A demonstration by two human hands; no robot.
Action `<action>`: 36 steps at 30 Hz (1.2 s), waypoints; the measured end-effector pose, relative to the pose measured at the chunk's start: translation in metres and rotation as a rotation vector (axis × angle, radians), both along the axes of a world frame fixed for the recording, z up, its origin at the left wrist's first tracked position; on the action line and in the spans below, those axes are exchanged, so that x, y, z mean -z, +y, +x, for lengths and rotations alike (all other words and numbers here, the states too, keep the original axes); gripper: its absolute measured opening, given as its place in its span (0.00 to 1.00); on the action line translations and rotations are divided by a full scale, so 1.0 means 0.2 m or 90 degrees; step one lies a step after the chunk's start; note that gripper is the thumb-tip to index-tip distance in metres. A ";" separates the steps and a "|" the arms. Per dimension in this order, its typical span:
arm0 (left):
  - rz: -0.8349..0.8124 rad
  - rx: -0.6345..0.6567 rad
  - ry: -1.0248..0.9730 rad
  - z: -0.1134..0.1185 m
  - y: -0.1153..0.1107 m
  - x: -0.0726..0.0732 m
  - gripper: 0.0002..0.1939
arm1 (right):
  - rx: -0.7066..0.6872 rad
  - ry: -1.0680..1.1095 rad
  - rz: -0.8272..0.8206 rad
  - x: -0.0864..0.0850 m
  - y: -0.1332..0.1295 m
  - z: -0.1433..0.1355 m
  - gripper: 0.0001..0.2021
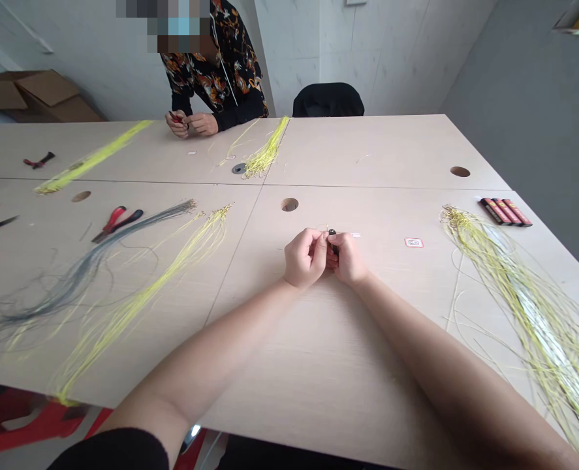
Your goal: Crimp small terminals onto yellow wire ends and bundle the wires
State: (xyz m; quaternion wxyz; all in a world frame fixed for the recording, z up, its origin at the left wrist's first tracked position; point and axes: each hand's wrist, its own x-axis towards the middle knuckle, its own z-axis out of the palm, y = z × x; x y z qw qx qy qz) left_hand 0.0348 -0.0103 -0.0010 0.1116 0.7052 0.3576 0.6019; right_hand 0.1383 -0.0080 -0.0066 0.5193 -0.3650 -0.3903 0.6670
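My left hand (305,258) and my right hand (350,260) meet over the middle of the table. Between the right thumb and fingers is a small dark cylindrical piece (332,232) with a black end; most of it is hidden. The left thumb and forefinger are pinched right beside it, and a fine yellowish strand shows just above their tips. What exactly the left fingers grip is too small to make out. A small white label with a red border (414,243) lies to the right of my hands.
Bundles of yellow line (172,271) and grey line (86,264) lie left, beside red-and-black pliers (115,224). More yellow line (519,294) spreads at right, near red-and-black small boxes (506,212). A round hole (290,205) opens ahead. Across the table sits another person (220,78).
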 end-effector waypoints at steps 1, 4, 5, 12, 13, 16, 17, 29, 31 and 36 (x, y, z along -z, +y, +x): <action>-0.007 0.002 -0.002 0.00 0.00 0.00 0.13 | 0.004 0.003 -0.001 0.00 0.00 0.00 0.16; -0.026 -0.001 -0.002 0.00 0.00 0.00 0.15 | 0.007 0.004 -0.006 0.00 0.00 0.00 0.17; -0.027 -0.007 0.000 0.00 0.00 0.00 0.15 | 0.005 0.002 -0.009 0.00 0.00 0.00 0.16; -0.027 -0.009 -0.001 0.00 0.00 0.00 0.16 | -0.003 -0.015 0.015 0.00 -0.01 0.00 0.16; -0.026 -0.007 -0.001 0.00 0.00 0.00 0.16 | -0.002 -0.017 0.024 0.00 -0.01 0.00 0.16; -0.019 -0.002 -0.001 0.00 0.00 0.00 0.15 | 0.000 -0.021 0.036 0.00 -0.01 0.00 0.16; -0.019 0.001 -0.002 0.00 0.00 0.01 0.14 | 0.000 -0.021 0.036 0.00 -0.01 0.00 0.16; -0.048 0.004 0.011 -0.01 0.00 0.02 0.14 | 0.012 -0.014 0.026 0.00 0.00 -0.01 0.17; -0.056 0.004 0.015 -0.01 0.00 0.02 0.14 | 0.016 -0.015 0.016 -0.01 0.00 -0.01 0.17; -0.053 0.006 0.020 -0.01 0.01 0.02 0.14 | 0.023 -0.011 0.007 -0.01 0.00 -0.01 0.17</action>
